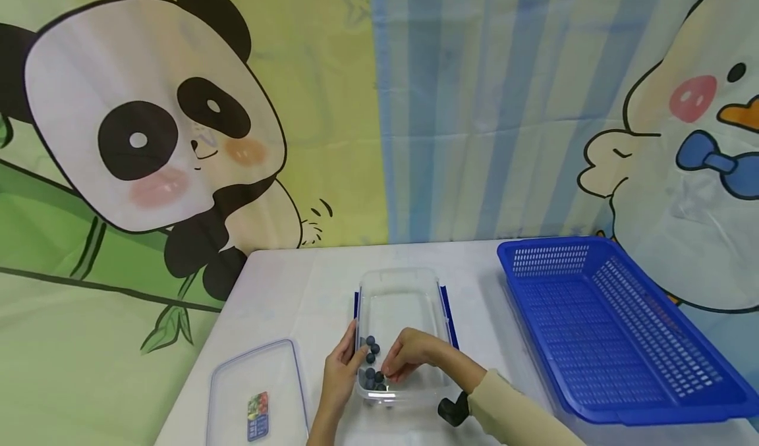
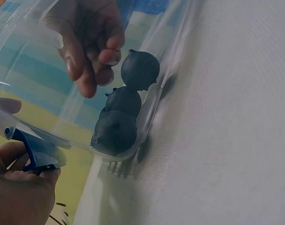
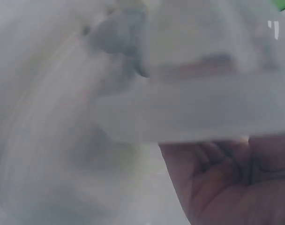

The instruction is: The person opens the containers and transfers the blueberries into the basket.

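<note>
Left hand clamps clear rectangular plastic box by its left wall, probably steadying it; right hand bunches fingers beside round dark-blue berries, near left; pinching, can't tell.

Soft, even light fills the head view, bright on the white table, with a faint sheen on the wrinkled backdrop and small glints along the rim of the clear box. Near the right edge the blue basket looks stretched. The left wrist view is dimmer and cooler, its dark berries fairly sharp, soft shadows beside them. Heavy blur smears the right wrist view into grey, low-contrast haze
</note>
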Demonstrator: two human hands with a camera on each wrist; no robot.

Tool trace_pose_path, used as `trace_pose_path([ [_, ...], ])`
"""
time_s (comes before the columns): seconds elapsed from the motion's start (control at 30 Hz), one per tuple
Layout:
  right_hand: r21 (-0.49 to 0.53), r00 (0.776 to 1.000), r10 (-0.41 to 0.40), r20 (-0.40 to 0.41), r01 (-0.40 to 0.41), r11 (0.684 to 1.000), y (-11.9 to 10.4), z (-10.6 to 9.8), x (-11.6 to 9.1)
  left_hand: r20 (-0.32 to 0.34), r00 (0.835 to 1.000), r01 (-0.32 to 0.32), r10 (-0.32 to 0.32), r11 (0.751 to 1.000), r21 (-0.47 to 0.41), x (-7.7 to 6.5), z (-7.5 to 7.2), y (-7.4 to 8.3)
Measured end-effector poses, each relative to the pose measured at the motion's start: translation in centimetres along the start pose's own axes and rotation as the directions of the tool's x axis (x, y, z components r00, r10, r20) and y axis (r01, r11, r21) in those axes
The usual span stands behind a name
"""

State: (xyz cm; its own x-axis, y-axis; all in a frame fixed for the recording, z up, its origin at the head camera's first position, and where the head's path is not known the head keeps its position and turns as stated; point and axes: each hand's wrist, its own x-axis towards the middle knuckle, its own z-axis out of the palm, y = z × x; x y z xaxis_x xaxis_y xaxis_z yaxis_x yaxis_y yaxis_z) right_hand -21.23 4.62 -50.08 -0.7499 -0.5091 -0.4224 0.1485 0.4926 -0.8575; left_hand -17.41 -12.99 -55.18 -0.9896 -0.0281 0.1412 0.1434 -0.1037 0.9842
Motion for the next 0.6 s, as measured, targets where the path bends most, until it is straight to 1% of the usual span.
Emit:
trace_pose_path([
  [0.1,-0.051,0.998,0.033,-0.049,-0.035,0.998,0.34,0.49,0.1,-0.001,1.0,0.019,-0.019,1.0,0.005,0.03,0.01,-0.06],
  [0.2,-0.083,0.996,0.061,-0.067,-0.066,0.994,0.52,0.75,0.07,0.002,1.0,0.026,-0.026,1.0,0.008,0.04,0.11,-0.04],
  [0.27,-0.1,0.996,0.072,-0.059,-0.077,0.992,0.53,0.87,0.07,0.005,1.0,0.018,-0.018,1.0,0.007,0.03,0.12,-0.03],
  [0.4,-0.117,0.997,0.075,-0.009,-0.075,0.99,0.44,1.0,0.13,0.006,1.0,0.006,-0.006,1.0,-0.001,0.06,-0.02,-0.06],
  [0.47,-0.117,0.997,0.077,0.015,-0.074,0.99,0.4,1.01,0.15,0.006,1.0,0.011,-0.011,1.0,-0.001,0.06,-0.08,0.01],
  [0.6,-0.128,0.995,0.098,0.038,-0.092,0.988,0.37,1.05,0.11,0.006,1.0,0.009,-0.009,1.0,0.006,0.05,-0.12,0.07],
])
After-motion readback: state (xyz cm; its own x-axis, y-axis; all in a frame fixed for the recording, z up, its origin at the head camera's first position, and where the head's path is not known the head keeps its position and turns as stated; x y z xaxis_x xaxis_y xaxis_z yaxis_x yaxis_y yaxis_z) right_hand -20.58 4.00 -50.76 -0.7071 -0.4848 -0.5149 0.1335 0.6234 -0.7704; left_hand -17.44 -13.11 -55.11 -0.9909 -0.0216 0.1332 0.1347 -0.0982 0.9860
